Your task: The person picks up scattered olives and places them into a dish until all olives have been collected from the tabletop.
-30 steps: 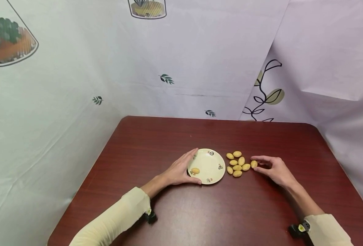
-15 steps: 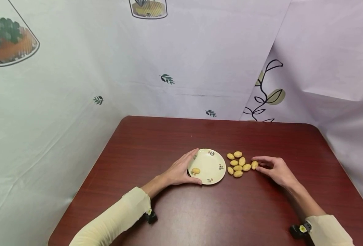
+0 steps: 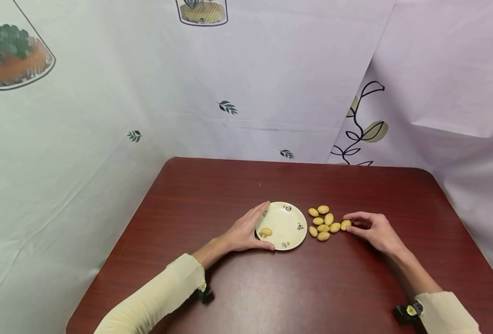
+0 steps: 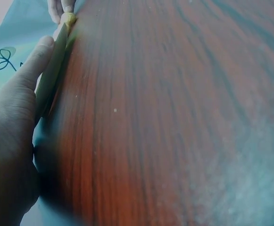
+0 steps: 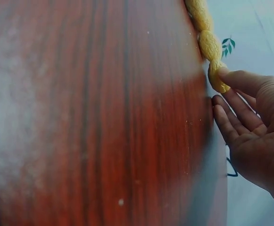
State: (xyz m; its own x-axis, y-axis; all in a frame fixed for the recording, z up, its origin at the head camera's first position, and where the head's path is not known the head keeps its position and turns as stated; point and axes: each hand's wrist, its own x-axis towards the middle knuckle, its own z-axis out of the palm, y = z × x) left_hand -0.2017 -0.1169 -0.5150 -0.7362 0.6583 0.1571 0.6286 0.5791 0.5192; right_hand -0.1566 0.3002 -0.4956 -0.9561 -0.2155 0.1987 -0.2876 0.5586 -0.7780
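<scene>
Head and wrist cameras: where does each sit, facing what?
Head: on the head, facing forward and down at the table; left hand and right hand show.
Left wrist: worn there, facing table and plate; both hands show.
Right wrist: worn there, facing table and yellow pieces; right hand shows.
Head and left wrist share the plate.

We see: round cream plate with printed motifs (image 3: pixel 287 234), flat | yellow textured oval piece (image 3: pixel 266 231) on its left side | nine matching yellow ovals (image 3: pixel 323 228) just right, rightmost oval (image 3: pixel 345 225) pinched
</scene>
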